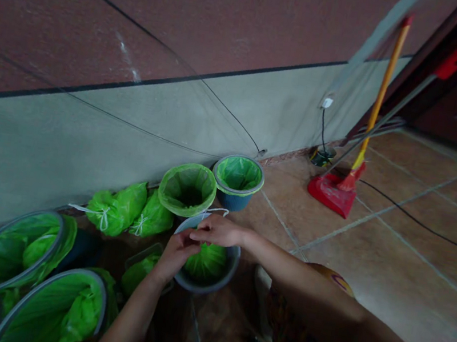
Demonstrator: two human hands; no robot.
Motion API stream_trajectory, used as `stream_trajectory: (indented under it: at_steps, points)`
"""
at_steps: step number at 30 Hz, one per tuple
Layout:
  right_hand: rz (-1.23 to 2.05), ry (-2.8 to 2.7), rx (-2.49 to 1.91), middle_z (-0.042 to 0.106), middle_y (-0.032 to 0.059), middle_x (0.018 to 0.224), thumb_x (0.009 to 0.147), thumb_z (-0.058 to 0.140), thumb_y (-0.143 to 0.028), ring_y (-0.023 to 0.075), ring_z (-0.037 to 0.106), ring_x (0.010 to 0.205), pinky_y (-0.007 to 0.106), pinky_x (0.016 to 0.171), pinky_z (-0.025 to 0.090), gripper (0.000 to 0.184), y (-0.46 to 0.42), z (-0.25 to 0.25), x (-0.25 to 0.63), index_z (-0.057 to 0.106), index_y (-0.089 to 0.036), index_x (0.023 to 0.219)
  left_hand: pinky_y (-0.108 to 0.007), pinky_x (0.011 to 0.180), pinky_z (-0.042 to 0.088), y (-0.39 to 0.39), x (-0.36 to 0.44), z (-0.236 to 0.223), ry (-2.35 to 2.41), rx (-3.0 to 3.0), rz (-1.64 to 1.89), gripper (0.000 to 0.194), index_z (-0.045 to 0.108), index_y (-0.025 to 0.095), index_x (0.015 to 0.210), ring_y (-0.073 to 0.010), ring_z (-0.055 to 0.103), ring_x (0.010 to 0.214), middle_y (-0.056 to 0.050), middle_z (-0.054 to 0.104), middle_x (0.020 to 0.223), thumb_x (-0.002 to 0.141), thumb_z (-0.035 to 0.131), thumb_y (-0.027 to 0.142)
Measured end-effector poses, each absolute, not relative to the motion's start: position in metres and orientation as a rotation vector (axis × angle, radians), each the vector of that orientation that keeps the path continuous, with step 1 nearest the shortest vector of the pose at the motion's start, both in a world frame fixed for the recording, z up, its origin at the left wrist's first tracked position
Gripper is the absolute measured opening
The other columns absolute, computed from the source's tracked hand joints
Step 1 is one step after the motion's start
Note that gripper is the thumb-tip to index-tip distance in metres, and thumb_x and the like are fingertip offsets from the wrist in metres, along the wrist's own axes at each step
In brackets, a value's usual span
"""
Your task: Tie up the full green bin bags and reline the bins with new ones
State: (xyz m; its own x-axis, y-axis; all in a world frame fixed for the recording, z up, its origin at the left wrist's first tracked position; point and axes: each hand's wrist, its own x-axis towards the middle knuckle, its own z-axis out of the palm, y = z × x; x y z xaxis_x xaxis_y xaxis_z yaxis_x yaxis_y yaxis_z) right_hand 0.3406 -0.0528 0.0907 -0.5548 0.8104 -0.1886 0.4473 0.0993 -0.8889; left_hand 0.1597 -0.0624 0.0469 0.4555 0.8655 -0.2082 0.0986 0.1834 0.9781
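A green garbage bag (205,263), gathered at its top, sits inside a grey bin (233,270) in front of me. Above it, my left hand (174,252) and my right hand (221,232) meet with their fingertips pinched together at the bag's neck. A white drawstring (220,211) loops out behind my right hand. Both hands look closed on this drawstring, though the fingers hide the exact grip. Just beyond, an upright bin lined with green (188,189) stands close to the grey one.
Two tied green bags (115,214) lie against the wall, left of a blue lined bin (235,198). Several lined bins (50,310) crowd the lower left. A red dustpan (331,194) and a broom (381,97) stand at the right. A black cable (420,220) crosses the tiles.
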Motion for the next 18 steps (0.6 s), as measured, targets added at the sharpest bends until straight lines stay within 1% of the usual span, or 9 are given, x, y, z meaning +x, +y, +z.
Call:
stream_trajectory:
  at_steps: [3, 5, 8, 10, 12, 14, 16, 18]
  points:
    - [1.5, -1.886, -1.217, 0.056, -0.0019, 0.059, 0.091, 0.054, -0.051, 0.0076, 0.048, 0.055, 0.019, 0.05, 0.036, 0.044, -0.054, 0.088, 0.337, 0.064, -0.013, 0.072, -0.024, 0.06, 0.045, -0.062, 0.161, 0.046, 1.028, 1.398, 0.654, 0.016, 0.068, 0.015, 0.074, -0.0121, 0.056, 0.06, 0.0, 0.064, 0.067, 0.072, 0.067, 0.031]
    - [1.565, -1.704, -1.215, 0.059, -0.0003, 0.066, 0.094, 0.047, -0.055, 0.0083, 0.051, 0.056, 0.019, 0.049, 0.039, 0.048, -0.056, 0.085, 0.335, 0.064, -0.013, 0.079, -0.025, 0.059, 0.046, -0.061, 0.162, 0.044, 1.071, 1.419, 0.677, 0.021, 0.068, 0.016, 0.075, -0.0115, 0.055, 0.057, 0.0, 0.064, 0.067, 0.077, 0.063, 0.036]
    - [1.695, -1.478, -1.249, 0.063, 0.0023, 0.078, 0.098, 0.032, -0.058, 0.0091, 0.055, 0.057, 0.019, 0.045, 0.041, 0.054, -0.057, 0.077, 0.331, 0.063, -0.015, 0.092, -0.026, 0.059, 0.049, -0.06, 0.163, 0.043, 1.097, 1.394, 0.712, 0.025, 0.068, 0.016, 0.079, -0.0119, 0.056, 0.056, 0.0, 0.063, 0.066, 0.078, 0.064, 0.041]
    - [1.769, -1.451, -1.282, 0.064, 0.0027, 0.08, 0.1, 0.03, -0.056, 0.0097, 0.057, 0.057, 0.019, 0.045, 0.043, 0.053, -0.057, 0.071, 0.329, 0.063, -0.015, 0.093, -0.026, 0.058, 0.05, -0.061, 0.162, 0.042, 1.102, 1.365, 0.725, 0.027, 0.068, 0.016, 0.083, -0.013, 0.057, 0.057, 0.0, 0.063, 0.067, 0.077, 0.065, 0.042]
    - [1.794, -1.514, -1.323, 0.064, 0.0024, 0.077, 0.1, 0.033, -0.051, 0.0098, 0.058, 0.057, 0.02, 0.048, 0.046, 0.048, -0.057, 0.067, 0.328, 0.062, -0.015, 0.089, -0.027, 0.057, 0.051, -0.062, 0.162, 0.041, 1.108, 1.346, 0.737, 0.027, 0.067, 0.017, 0.084, -0.014, 0.059, 0.058, 0.0, 0.064, 0.068, 0.077, 0.065, 0.043]
    - [1.749, -1.626, -1.369, 0.063, 0.0013, 0.073, 0.099, 0.04, -0.046, 0.0094, 0.057, 0.057, 0.019, 0.05, 0.047, 0.042, -0.056, 0.065, 0.328, 0.062, -0.014, 0.085, -0.028, 0.057, 0.052, -0.063, 0.161, 0.04, 1.121, 1.328, 0.75, 0.026, 0.066, 0.017, 0.082, -0.0147, 0.06, 0.058, 0.0, 0.064, 0.068, 0.076, 0.066, 0.042]
    - [1.644, -1.768, -1.411, 0.06, -0.0007, 0.067, 0.097, 0.046, -0.041, 0.0089, 0.056, 0.055, 0.018, 0.05, 0.044, 0.036, -0.054, 0.066, 0.33, 0.064, -0.014, 0.083, -0.029, 0.058, 0.053, -0.063, 0.161, 0.038, 1.141, 1.292, 0.76, 0.025, 0.064, 0.017, 0.082, -0.0152, 0.061, 0.057, 0.0, 0.064, 0.067, 0.075, 0.067, 0.042]
    - [1.522, -1.919, -1.445, 0.055, -0.003, 0.06, 0.093, 0.051, -0.035, 0.0079, 0.052, 0.052, 0.017, 0.047, 0.038, 0.03, -0.051, 0.07, 0.334, 0.066, -0.013, 0.08, -0.03, 0.059, 0.053, -0.062, 0.161, 0.036, 1.166, 1.228, 0.772, 0.026, 0.062, 0.018, 0.083, -0.0157, 0.062, 0.057, 0.001, 0.065, 0.066, 0.072, 0.069, 0.041]
